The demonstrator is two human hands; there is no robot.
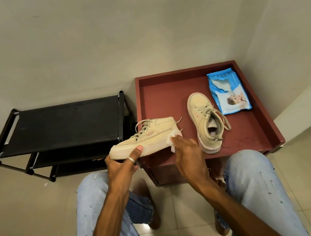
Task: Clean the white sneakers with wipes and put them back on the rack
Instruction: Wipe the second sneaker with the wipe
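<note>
**One held sneaker (150,139), one wipe (170,135) at its heel**

Your knees in pale jeans (95,209) frame the view. Your left hand (121,165) grips the held sneaker from under the sole, thumb on its side, toe pointing left, in the air over the red table's (167,95) near-left corner. Your right hand (186,149) clutches the wipe against the heel. Beyond, the second sneaker (205,122) stands upright on the table, a blue pack of wipes (228,94) just beside it. Farther left, the black rack (60,124) stands by the wall.
</note>
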